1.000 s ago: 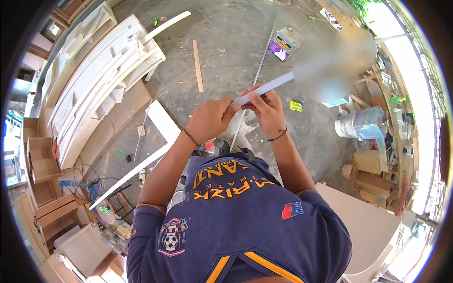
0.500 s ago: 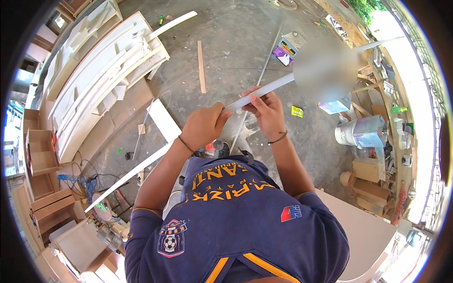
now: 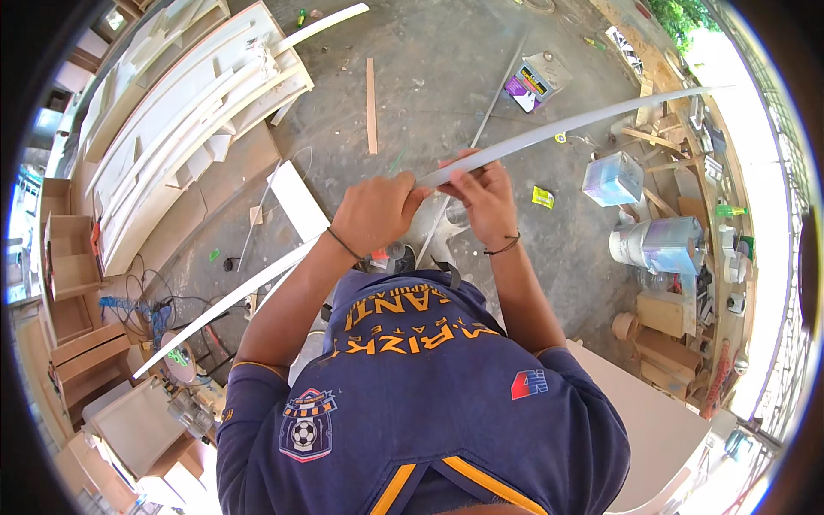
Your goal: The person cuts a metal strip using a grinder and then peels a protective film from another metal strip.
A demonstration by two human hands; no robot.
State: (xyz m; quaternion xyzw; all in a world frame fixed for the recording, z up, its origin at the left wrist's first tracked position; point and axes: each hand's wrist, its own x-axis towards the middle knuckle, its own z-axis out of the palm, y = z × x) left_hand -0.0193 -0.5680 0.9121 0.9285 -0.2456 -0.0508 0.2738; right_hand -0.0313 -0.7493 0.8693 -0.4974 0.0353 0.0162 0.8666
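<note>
I hold a long thin white strip [image 3: 566, 129] in both hands at chest height. It runs from the lower left, behind my left forearm, up to the far right. My left hand [image 3: 376, 213] is closed around the strip just left of its middle. My right hand [image 3: 482, 199] grips the strip right beside it, with fingers pinched over its top edge. The two hands almost touch. Each wrist wears a thin dark band. Below them is my blue shirt with orange trim.
Curved white boards [image 3: 184, 129] lie stacked at the upper left on the concrete floor. A flat white board [image 3: 296, 199] and a wooden slat [image 3: 371, 103] lie ahead. Paint cans and tubs [image 3: 657, 245] crowd the right. Wooden boxes [image 3: 69, 266] stand at left.
The strip's right end has come into full view, reaching far right. Both hands stay on the strip, close together, and have shifted slightly.
</note>
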